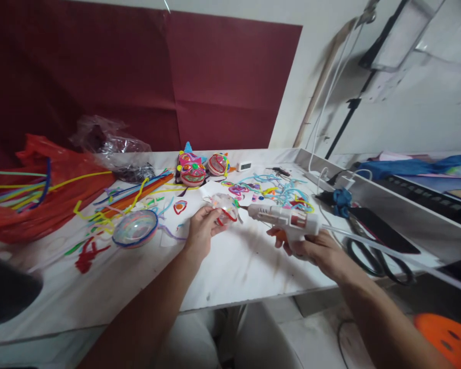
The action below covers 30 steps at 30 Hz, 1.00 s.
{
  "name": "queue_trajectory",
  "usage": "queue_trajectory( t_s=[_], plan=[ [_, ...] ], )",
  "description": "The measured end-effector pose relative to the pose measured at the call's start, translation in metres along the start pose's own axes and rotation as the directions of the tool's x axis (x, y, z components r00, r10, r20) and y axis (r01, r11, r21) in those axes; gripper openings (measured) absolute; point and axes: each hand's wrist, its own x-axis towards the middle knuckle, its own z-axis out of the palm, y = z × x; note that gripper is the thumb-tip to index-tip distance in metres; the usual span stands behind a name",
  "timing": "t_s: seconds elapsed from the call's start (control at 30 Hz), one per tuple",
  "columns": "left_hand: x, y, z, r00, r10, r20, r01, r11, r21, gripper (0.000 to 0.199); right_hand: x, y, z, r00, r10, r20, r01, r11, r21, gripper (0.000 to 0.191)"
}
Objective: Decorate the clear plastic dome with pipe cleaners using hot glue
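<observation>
My left hand (204, 225) is closed on a clear plastic ball (226, 206) with red trim and a green piece on it, held above the white table. My right hand (305, 246) grips the handle of a white glue gun (284, 218). The gun points left, and its tip is at the ball's right side; whether they touch I cannot tell. A long clear glue stick (369, 245) sticks out of the gun's back. Left of my left hand lie a red and orange eye-shaped piece (180, 206) and a clear bowl-like half shell (135, 228) with a blue rim.
Two decorated balls (192, 173) (217, 164) stand at the back beside a small digital display (245, 166). Colourful pipe cleaners (292, 192) lie behind the gun. Large scissors (372, 256) and a black phone-like slab (384, 230) are at the right, a red bag (61, 205) at the left.
</observation>
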Motion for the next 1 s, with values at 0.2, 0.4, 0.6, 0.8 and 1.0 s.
queue_trajectory(
  t_s=[0.2,0.4,0.6,0.8,1.0],
  plan=[
    [-0.003,0.000,0.001,0.999,0.004,0.037,-0.003,1.000,-0.024,0.041,-0.002,0.000,0.012,0.999,-0.038,0.026,0.041,0.993,-0.108,0.029],
    [-0.005,-0.001,0.001,0.998,0.017,0.060,-0.016,1.000,-0.011,0.044,-0.003,0.006,0.014,0.999,0.030,0.023,-0.026,0.989,-0.148,0.033],
    [-0.006,-0.002,0.001,0.998,0.014,0.066,-0.014,1.000,-0.003,0.045,-0.003,0.014,0.016,1.000,0.006,0.017,-0.003,0.986,-0.168,0.032],
    [-0.006,-0.001,0.001,0.997,0.012,0.071,-0.013,1.000,0.013,0.046,-0.002,0.011,0.014,0.998,-0.011,0.067,0.023,0.984,-0.176,0.031],
    [-0.006,-0.001,0.001,0.998,0.017,0.059,-0.017,1.000,-0.001,0.047,-0.003,0.012,0.017,0.999,0.013,0.035,-0.007,0.985,-0.171,0.028]
  ],
)
